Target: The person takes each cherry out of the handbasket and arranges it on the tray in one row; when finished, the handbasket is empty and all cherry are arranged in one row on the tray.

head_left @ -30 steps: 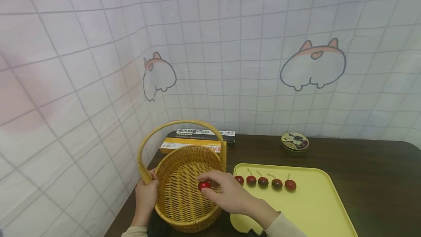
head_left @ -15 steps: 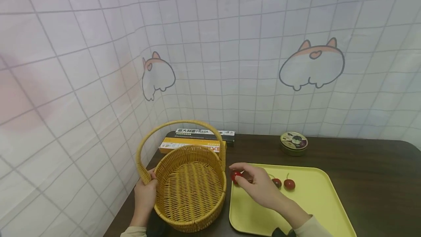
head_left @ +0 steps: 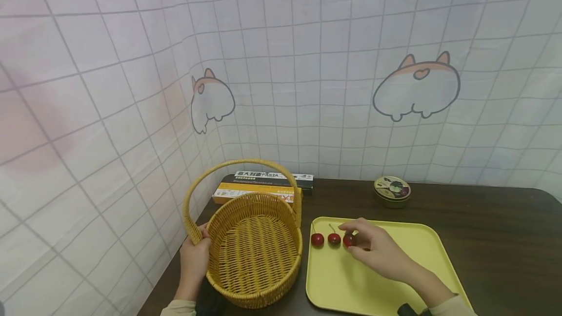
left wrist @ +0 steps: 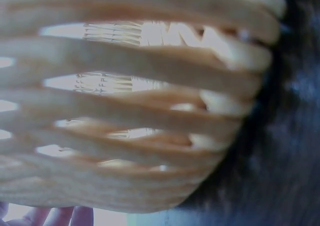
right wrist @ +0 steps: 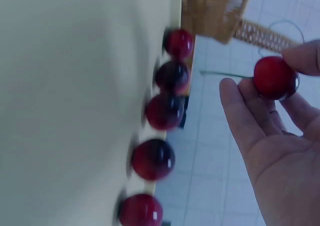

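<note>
My left hand [head_left: 194, 257] grips the left side of a yellow wicker basket [head_left: 256, 257], where the arched handle meets the rim. Nothing lies on the basket's woven floor. Above the yellow tray [head_left: 342, 286], my right hand [head_left: 386, 255] pinches a red cherry [right wrist: 276, 77] between thumb and fingers, its thin green stem pointing outward. A row of several dark red cherries [head_left: 334, 239] sits along the tray's far side, and the right hand covers part of it in the head view. The right wrist view shows that row beside the held cherry.
A black pasta box [head_left: 275, 185] and an orange box [head_left: 246, 190] lie behind the basket. A round tin [head_left: 392, 191] stands behind the tray on the dark wooden table [head_left: 496, 238]. White gridded cloth [head_left: 333, 111] hangs at the back and left.
My right hand, holding the cherry, has moved right from over the basket, past the tray's left edge, to the middle of the cherry row. The left hand and basket have stayed put.
</note>
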A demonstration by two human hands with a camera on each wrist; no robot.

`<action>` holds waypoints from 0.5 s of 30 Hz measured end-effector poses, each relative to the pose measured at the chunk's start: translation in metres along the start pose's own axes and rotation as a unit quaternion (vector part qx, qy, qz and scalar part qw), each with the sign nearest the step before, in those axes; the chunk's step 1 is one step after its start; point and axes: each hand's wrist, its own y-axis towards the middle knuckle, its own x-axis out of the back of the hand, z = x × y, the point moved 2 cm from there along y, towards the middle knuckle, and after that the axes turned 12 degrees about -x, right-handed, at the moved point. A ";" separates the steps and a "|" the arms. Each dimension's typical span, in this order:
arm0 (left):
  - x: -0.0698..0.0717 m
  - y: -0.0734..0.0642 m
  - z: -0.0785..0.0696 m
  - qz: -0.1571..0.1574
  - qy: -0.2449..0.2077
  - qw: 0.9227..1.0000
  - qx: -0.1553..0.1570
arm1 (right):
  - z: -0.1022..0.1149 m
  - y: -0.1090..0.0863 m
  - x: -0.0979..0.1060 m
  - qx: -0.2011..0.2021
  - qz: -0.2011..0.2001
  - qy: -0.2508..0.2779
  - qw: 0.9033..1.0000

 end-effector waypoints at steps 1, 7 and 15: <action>0.000 0.000 0.000 -0.001 0.001 1.000 -0.001 | -0.001 -0.001 0.003 0.004 0.002 0.000 1.000; 0.000 0.000 -0.001 0.001 0.006 1.000 0.001 | -0.007 -0.004 0.025 -0.009 -0.028 -0.030 0.999; 0.000 0.000 -0.001 0.005 0.007 1.000 0.008 | -0.019 -0.008 0.052 -0.046 -0.076 -0.068 0.994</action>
